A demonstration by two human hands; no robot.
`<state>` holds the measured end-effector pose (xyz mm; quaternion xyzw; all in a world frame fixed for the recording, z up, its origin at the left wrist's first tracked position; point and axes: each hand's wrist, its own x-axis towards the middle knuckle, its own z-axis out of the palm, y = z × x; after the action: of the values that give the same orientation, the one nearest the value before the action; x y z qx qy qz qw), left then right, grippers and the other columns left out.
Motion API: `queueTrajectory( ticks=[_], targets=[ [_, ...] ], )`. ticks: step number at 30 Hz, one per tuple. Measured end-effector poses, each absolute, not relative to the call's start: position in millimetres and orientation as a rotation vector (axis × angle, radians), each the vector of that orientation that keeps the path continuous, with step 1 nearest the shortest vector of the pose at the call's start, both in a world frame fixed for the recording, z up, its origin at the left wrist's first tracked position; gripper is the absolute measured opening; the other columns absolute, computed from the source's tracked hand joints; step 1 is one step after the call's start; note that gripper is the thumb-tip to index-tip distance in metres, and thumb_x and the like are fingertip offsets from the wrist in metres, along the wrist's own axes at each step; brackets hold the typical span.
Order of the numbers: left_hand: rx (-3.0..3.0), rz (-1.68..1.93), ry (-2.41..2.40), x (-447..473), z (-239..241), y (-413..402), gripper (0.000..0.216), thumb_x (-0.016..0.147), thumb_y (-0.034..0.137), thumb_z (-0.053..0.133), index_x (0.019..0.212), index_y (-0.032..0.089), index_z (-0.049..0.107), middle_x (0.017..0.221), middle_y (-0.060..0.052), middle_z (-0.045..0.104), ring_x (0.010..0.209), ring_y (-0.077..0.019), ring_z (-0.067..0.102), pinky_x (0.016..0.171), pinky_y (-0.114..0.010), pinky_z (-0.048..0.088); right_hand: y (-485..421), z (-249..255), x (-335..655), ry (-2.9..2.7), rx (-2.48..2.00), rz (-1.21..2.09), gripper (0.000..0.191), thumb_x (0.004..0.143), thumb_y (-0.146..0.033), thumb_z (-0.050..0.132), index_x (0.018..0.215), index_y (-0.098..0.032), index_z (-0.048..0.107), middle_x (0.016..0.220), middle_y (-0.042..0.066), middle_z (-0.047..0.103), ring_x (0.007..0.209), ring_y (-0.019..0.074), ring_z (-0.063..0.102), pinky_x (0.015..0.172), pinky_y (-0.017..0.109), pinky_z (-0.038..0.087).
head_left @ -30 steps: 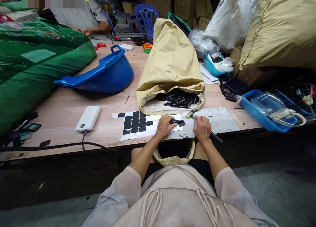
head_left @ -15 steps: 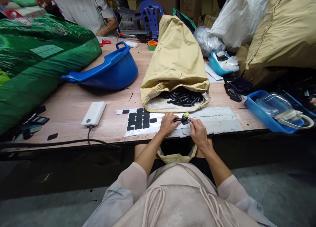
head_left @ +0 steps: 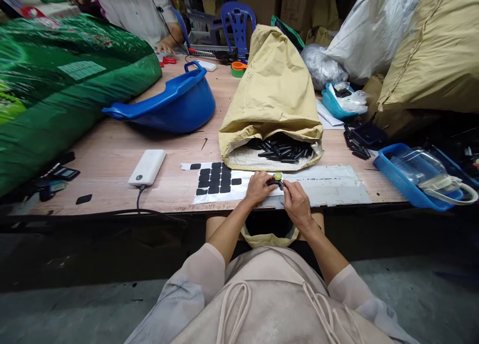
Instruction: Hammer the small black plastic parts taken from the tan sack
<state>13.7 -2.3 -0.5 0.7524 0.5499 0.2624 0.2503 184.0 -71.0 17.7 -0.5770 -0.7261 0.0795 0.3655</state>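
My left hand (head_left: 258,188) pinches a slim black plastic piece (head_left: 273,182) above the table's front edge. My right hand (head_left: 297,203) meets it from the right, its fingers closed on a small shiny tool (head_left: 282,185) laid against the piece. A round yellow-green knob (head_left: 277,176) shows right at the black piece; what it belongs to I cannot make out. Left of my hands, a white backing sheet (head_left: 242,192) carries rows of black rounded-square stickers (head_left: 214,179). Ahead, a tan sack (head_left: 275,89) lies with its mouth towards me, holding many black plastic pieces (head_left: 286,150).
A blue basin (head_left: 168,107), a white power bank (head_left: 147,167) with a cable and a green sack (head_left: 123,70) are on the left. To the right sits a blue basket (head_left: 396,177) with a clear container. Across the table is a co-worker's hand (head_left: 167,45). Another open sack (head_left: 267,240) is at my lap.
The view has shifted slightly, so the table things appear further right. My right hand has come closer to my left, and the black piece and tool now sit at a different angle.
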Motion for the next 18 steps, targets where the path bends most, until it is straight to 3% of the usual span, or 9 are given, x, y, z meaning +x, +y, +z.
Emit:
queueTrajectory(
  ticks=[6,18],
  targets=[
    [2.040,0.713,1.484,13.9,1.2,-2.5,0.015,0.088,0.031,0.080,0.101,0.024,0.076,0.099,-0.004,0.069,0.101,-0.0249,0.059,0.092,-0.039,0.047,-65.1,12.2,188.3,-1.861,-1.542,0.193,0.035,0.106,-0.030,0.042,0.124,-0.021,0.071,0.100,0.009,0.069,0.093,0.0218,0.065,0.084,0.032,0.053],
    [2.038,0.720,1.484,14.0,1.0,-4.2,0.017,0.083,0.026,0.081,0.098,0.023,0.076,0.096,-0.004,0.068,0.102,-0.0258,0.059,0.094,-0.040,0.048,-27.6,-6.5,249.4,-1.931,-1.781,-0.257,0.028,0.098,-0.021,0.052,0.117,-0.021,0.074,0.094,0.009,0.065,0.089,0.0236,0.053,0.078,0.033,0.040]
  ],
)
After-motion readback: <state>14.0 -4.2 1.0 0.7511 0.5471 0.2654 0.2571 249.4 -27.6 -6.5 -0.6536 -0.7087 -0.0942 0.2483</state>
